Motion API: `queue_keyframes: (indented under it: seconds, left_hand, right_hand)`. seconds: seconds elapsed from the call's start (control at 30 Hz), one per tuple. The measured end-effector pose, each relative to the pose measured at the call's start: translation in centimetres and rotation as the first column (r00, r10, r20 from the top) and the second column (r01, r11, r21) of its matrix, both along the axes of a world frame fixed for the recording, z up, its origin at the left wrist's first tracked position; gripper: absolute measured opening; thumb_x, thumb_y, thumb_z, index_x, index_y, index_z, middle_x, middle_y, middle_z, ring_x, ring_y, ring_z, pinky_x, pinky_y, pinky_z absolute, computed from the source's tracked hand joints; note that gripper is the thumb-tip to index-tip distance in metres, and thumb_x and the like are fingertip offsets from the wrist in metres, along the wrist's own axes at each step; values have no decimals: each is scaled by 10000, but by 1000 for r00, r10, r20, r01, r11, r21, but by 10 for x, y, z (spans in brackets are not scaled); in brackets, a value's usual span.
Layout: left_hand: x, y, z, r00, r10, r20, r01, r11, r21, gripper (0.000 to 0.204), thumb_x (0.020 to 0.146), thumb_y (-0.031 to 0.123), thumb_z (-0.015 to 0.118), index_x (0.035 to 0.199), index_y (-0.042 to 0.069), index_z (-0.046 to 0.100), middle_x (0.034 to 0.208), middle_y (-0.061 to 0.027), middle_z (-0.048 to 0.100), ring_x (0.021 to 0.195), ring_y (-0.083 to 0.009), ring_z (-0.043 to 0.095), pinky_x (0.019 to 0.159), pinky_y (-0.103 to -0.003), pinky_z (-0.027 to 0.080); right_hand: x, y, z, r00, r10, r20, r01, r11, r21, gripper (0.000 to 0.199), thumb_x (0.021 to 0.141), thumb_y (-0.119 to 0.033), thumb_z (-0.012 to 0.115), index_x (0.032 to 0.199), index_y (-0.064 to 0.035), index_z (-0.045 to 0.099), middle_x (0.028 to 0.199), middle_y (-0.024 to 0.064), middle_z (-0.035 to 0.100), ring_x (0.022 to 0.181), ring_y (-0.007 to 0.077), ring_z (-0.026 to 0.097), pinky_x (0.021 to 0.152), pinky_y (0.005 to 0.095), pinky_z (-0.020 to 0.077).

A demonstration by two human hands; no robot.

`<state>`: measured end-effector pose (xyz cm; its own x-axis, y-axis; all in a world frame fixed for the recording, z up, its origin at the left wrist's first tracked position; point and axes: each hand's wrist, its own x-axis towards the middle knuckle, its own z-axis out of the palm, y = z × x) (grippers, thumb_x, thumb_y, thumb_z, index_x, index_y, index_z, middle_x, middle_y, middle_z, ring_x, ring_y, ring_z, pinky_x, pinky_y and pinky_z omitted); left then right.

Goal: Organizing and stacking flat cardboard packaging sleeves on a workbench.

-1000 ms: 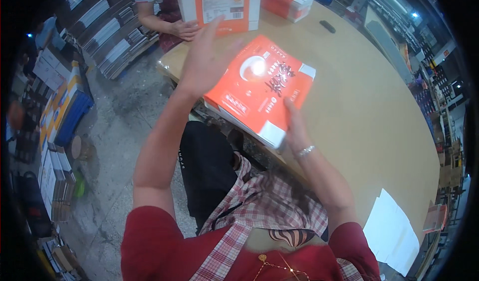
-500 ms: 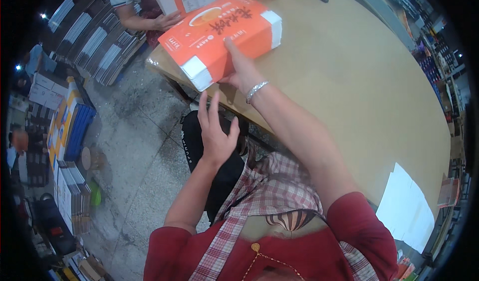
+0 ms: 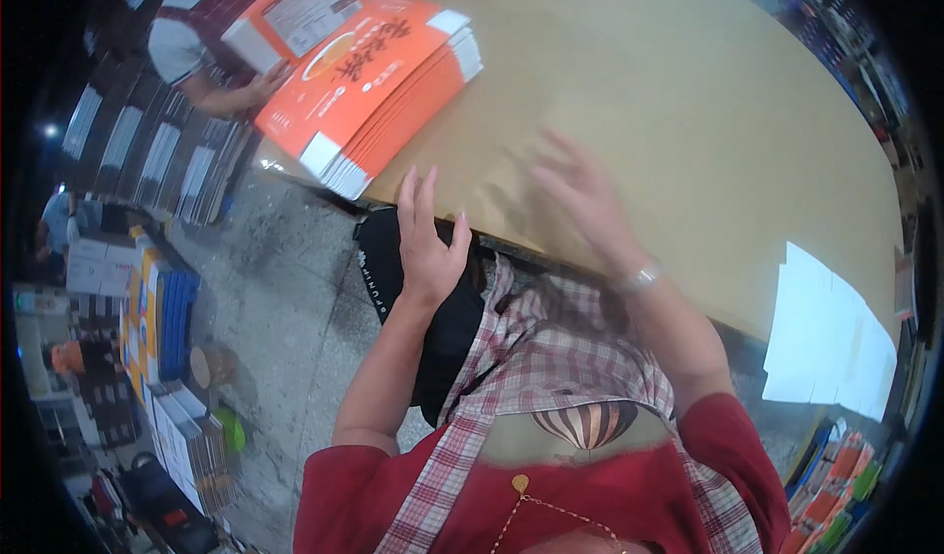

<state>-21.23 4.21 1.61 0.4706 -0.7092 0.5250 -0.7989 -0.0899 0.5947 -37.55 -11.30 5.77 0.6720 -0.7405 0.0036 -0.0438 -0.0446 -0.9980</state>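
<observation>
Left hand (image 3: 433,254): bare, fingers spread and slightly bent, holding nothing. Position: at the near edge of the broad tan tabletop (image 3: 639,62), just beside the near corner of the stack; contact with the table edge cannot be told.

Right hand (image 3: 582,195): blurred, fingers apart, grasping nothing, above the tabletop to the right of the stack and apart from it. A silvery bracelet (image 3: 641,278) circles the wrist.

Stack of flat orange cardboard cartons with white corner tabs (image 3: 369,92): lies at the left end of the tabletop, layers visible along the side; dark lettering and a round cup picture on the top face.

Behind it: an orange-and-white carton with a pale label panel (image 3: 313,11). A co-worker's hand (image 3: 265,84) is at the stack's left edge; its grip cannot be told.

Right side of table: white paper sheets (image 3: 831,338), overhanging the edge.
</observation>
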Motion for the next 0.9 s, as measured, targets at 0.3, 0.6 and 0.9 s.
queue_keyframes:
  seconds: [0.3, 0.6, 0.9]
  left_hand:
    - [-68, -38, 48, 788, -615, -10, 611, 780, 135, 576, 812, -10, 605, 1375, 45, 497, 1470, -221, 408, 1357, -400, 403, 1100, -445, 351]
    - [-145, -92, 21, 583, -803, -124, 798, 538, 273, 530, 864, 20, 608, 1379, 85, 503, 1475, -209, 378, 1350, -377, 414, 1095, -414, 377]
    - [-150, -119, -7, 586, -721, -371, 800, 589, 118, 472, 911, 158, 642, 1353, 46, 517, 1369, -203, 499, 1243, -321, 526, 1057, -386, 414]
  right_hand:
    - [-453, -10, -36, 261, -558, -788, 258, 827, -500, 1210, 641, -699, 776, 1523, -41, 274, 1519, 298, 310, 1432, 461, 236, 1157, 549, 231]
    - [-389, 47, 47, 196, -430, -881, 26, 901, -434, 841, 817, 34, 567, 1525, -320, 283, 1455, 202, 434, 1270, 377, 498, 1036, 475, 438]
    - [-333, 59, 54, 437, -750, -497, 31, 564, -825, 586, 800, 83, 543, 1336, -153, 570, 1241, 169, 624, 1063, 338, 644, 869, 401, 543]
